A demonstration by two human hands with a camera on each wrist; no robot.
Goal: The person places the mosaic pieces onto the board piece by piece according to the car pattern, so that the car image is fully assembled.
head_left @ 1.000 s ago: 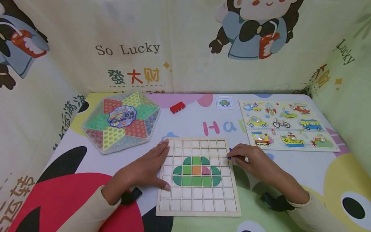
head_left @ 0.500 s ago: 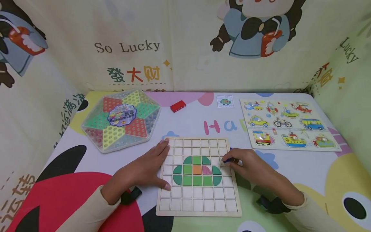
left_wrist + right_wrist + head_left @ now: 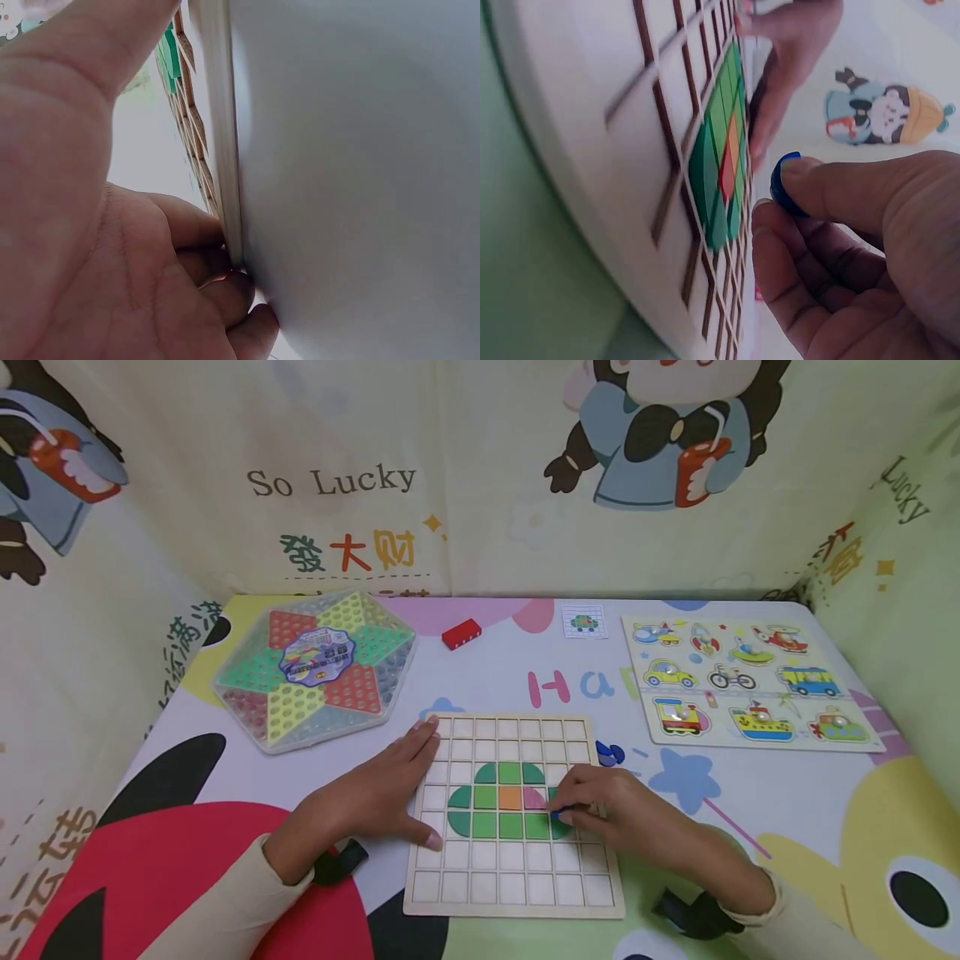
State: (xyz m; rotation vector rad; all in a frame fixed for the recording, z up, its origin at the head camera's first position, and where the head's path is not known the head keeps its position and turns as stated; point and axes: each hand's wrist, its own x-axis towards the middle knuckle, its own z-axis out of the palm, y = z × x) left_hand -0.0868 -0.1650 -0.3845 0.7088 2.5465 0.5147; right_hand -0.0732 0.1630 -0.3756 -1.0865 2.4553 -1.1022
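A wooden grid board [image 3: 517, 911] lies on the table, with green, orange and pink tiles [image 3: 485, 826] set in its middle squares. Spread along the board's left edge is my left hand [image 3: 363, 793], its thumb on the frame and its other fingertips by the upper left corner. My right hand [image 3: 630, 810] pinches a small blue tile [image 3: 786, 184] with a curved edge between thumb and fingers, over the right side of the green tiles. In the right wrist view the blue tile appears on edge, beside the board's face. The right fingers cover part of the dark green tiles.
Several loose blue tiles [image 3: 611, 753] lie just beyond the board's right edge. Behind stand a hexagonal peg-game box [image 3: 352, 652], a red block [image 3: 461, 634] and a small pattern card [image 3: 584, 622]. A vehicle puzzle board [image 3: 750, 685] is at the right.
My right hand has moved left and toward me, from the board's right edge to over the coloured tiles, carrying the blue tile. Loose blue tiles have come into sight. The left hand stays put.
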